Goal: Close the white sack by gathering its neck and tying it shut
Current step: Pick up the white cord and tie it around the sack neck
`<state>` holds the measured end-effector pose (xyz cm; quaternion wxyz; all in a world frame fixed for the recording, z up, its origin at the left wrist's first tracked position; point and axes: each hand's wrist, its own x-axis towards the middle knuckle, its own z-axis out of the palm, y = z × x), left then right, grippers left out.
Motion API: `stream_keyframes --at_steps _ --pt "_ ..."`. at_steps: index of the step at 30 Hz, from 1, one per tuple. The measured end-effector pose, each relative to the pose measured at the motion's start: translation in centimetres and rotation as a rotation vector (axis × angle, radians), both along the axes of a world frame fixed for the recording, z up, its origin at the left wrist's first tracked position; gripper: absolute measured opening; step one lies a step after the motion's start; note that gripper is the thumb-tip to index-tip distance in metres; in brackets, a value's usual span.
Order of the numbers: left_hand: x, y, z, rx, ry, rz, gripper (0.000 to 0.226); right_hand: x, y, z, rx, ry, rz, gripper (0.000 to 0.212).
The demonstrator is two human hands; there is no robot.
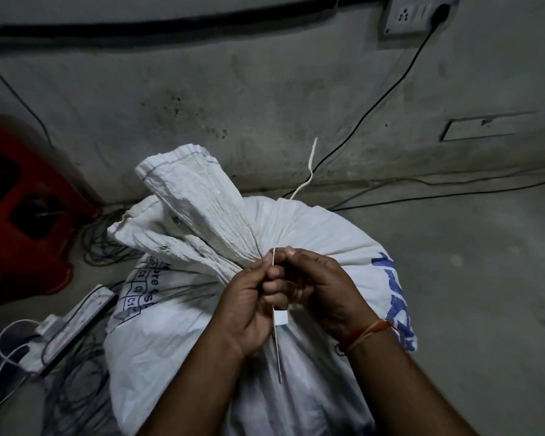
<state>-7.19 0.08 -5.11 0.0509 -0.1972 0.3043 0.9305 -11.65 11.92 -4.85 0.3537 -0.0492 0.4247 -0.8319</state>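
Note:
A full white woven sack point(177, 325) with blue print stands on the floor in the middle of the head view. Its neck point(202, 209) is gathered into a pleated bunch that fans out up and to the left. A thin white string point(309, 165) runs over the sack's top, one end sticking up behind it. Another stretch of the string point(277, 344) hangs down between my hands. My left hand point(249, 303) and my right hand point(324, 287) meet just below the gathered neck, both pinching the string with their fingertips.
A red plastic stool point(22, 212) stands at the left. A power strip point(76, 322) and tangled cables point(104, 243) lie on the floor left of the sack. A grey wall point(265, 89) rises behind, with a wall socket point(412, 14) and a black cable point(390, 89).

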Motion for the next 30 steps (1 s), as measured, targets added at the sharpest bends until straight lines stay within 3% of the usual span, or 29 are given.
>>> stream_keyframes --at_steps 6,14,20,25,30 --pt "-0.2 0.5 -0.3 -0.096 -0.076 -0.017 0.013 -0.3 -0.8 -0.7 0.102 -0.090 -0.085 0.016" --pt "0.0 2.1 -1.3 -0.514 -0.007 -0.031 0.023 -0.6 -1.4 -1.7 0.370 0.131 -0.290 0.020" --pt "-0.1 2.7 -1.9 -0.569 -0.069 0.031 0.023 0.0 -1.9 -2.0 0.499 0.301 -0.328 0.009" --pt "0.0 2.7 -2.1 -0.570 0.008 -0.067 0.032 0.0 -1.6 -2.2 0.586 0.388 -0.323 0.022" --pt "0.2 3.0 -2.3 -0.615 -0.018 -0.111 0.028 -0.4 -1.4 -2.5 0.633 0.374 -0.403 0.022"
